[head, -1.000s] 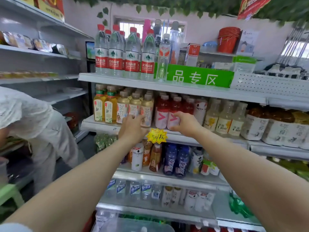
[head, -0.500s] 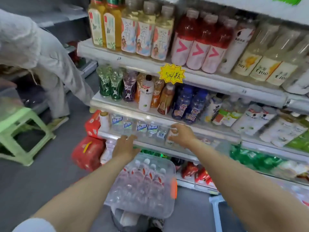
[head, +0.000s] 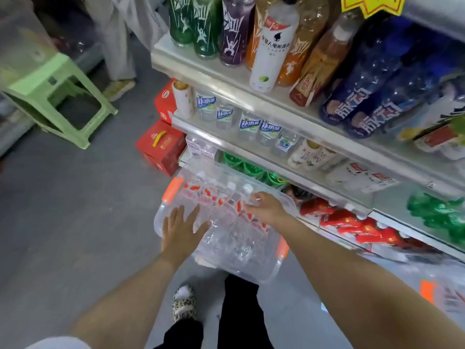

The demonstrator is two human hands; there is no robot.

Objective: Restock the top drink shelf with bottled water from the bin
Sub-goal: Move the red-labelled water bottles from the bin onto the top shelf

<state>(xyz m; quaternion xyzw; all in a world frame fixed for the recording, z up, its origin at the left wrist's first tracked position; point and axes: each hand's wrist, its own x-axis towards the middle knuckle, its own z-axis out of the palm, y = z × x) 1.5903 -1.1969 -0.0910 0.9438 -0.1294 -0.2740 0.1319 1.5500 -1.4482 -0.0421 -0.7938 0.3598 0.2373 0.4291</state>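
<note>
Most of the left half is bare grey floor (head: 63,235), open from the near edge up to a pale green stool (head: 37,79) at the far left. The right half is filled by a shelving unit (head: 216,74) whose tiers step outward toward the bottom, each packed with drink bottles right up to its front lip. Its end corner stands near mid-frame, with two red cartons (head: 161,144) stacked on the floor against it. Another person's pale trouser leg (head: 118,46) stands by that corner, between stool and shelves.

A clear bin (head: 161,217) with orange latches (head: 172,188) sits in front of the lowest tiers, its far rim close under a shelf lip; what it rests on is hidden. The bottled water (head: 226,238) lies in it, white caps and red labels pointing toward the shelves.

The left hand (head: 181,229) is spread flat over the bin's near-left part, grip slack, fingers straight and holding nothing. The right hand (head: 268,209) reaches in from the shelf side, fingers bent among the caps; blur hides whether that grip has closed on a bottle. A leopard-print slipper (head: 183,304) shows on the floor just below the bin.
</note>
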